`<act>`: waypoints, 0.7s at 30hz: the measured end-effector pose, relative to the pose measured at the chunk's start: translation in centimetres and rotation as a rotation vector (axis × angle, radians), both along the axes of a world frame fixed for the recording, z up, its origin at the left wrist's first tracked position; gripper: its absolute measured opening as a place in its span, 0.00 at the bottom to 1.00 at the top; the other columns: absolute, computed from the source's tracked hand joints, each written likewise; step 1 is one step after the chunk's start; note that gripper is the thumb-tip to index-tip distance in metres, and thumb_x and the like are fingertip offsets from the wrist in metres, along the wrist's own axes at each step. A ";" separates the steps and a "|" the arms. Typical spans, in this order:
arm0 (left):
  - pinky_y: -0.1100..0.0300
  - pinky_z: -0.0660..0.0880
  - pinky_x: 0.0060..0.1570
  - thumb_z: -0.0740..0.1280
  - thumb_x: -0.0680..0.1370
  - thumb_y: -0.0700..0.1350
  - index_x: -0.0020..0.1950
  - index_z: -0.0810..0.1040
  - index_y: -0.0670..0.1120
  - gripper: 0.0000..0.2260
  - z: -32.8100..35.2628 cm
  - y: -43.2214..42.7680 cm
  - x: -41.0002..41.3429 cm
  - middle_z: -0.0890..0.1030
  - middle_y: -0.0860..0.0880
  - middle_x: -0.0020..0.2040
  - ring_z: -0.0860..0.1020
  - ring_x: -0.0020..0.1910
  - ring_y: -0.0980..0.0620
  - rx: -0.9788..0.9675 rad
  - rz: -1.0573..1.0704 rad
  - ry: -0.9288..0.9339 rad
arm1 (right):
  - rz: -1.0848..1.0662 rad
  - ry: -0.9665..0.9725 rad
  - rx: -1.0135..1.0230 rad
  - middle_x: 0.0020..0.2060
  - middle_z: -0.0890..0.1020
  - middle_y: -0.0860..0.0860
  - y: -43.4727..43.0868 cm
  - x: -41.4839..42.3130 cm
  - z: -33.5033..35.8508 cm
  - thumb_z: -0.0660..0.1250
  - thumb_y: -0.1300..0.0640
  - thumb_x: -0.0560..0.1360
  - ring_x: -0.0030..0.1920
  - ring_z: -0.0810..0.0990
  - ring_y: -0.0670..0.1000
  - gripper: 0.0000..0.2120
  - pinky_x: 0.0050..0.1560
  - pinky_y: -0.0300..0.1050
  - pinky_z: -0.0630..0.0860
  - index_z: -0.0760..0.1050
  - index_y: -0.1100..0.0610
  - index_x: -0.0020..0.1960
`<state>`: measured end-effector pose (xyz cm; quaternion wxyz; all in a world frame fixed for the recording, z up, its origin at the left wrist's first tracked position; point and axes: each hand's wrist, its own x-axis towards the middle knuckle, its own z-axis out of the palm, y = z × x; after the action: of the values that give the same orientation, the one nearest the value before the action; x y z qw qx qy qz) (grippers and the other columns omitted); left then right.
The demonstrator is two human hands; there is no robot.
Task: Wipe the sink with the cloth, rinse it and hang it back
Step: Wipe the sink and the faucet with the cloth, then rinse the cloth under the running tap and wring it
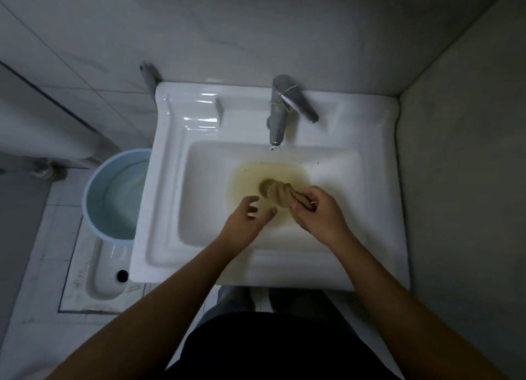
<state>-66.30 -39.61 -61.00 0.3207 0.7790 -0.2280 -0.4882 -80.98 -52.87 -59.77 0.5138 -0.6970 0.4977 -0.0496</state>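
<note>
sink [170, 180]: glossy white ceramic, square basin, set into a grey tiled corner. murky yellow puddle [284, 172] around the drain. cloth [280, 193], tan, twisted into a rope, over the drain; right hand [316, 209] grips one end. left hand [249, 220] beside it, fingers spread, holding nothing. metal tap [277, 117] behind; blue bucket [116, 191] left of sink.

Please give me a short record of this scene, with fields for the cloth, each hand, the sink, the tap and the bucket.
cloth: twisted, brown, low in the basin
right hand: grips cloth's end
left hand: open, beside cloth
sink: white, yellowish water pooled inside
tap: no stream visible
bucket: blue, partly full, left of sink
</note>
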 end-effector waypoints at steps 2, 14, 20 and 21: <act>0.50 0.81 0.57 0.68 0.77 0.62 0.73 0.68 0.52 0.28 1.6 -2.9 -0.9 0.79 0.46 0.66 0.82 0.57 0.49 -0.035 0.181 0.231 | -0.027 -0.063 -0.004 0.50 0.81 0.46 -1.4 0.1 1.0 0.70 0.52 0.74 0.46 0.81 0.48 0.11 0.45 0.47 0.80 0.77 0.47 0.55; 0.43 0.83 0.54 0.72 0.78 0.45 0.58 0.81 0.43 0.11 2.0 -5.0 -1.0 0.86 0.42 0.49 0.85 0.49 0.43 -0.117 0.491 0.353 | 0.187 -0.168 0.203 0.52 0.83 0.46 -2.8 0.7 -0.2 0.65 0.57 0.78 0.52 0.83 0.46 0.12 0.57 0.52 0.81 0.79 0.45 0.58; 0.44 0.82 0.56 0.73 0.77 0.46 0.62 0.79 0.46 0.15 -0.2 0.8 2.5 0.85 0.43 0.56 0.85 0.53 0.45 -0.020 0.640 0.236 | 0.196 0.036 0.005 0.51 0.83 0.44 -3.8 0.8 -3.2 0.68 0.53 0.76 0.47 0.83 0.47 0.08 0.53 0.48 0.80 0.80 0.45 0.54; 0.45 0.82 0.55 0.73 0.77 0.46 0.63 0.79 0.46 0.15 -0.5 1.7 3.0 0.85 0.43 0.55 0.85 0.53 0.46 -0.023 0.666 0.241 | 0.229 0.106 -0.031 0.52 0.82 0.44 -4.1 0.9 -4.0 0.68 0.54 0.76 0.47 0.82 0.47 0.10 0.52 0.46 0.78 0.80 0.47 0.56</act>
<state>-63.29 -37.89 -61.48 0.4956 0.7438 0.0722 -0.4426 -80.05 -56.95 -63.78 0.4784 -0.7587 0.4404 0.0386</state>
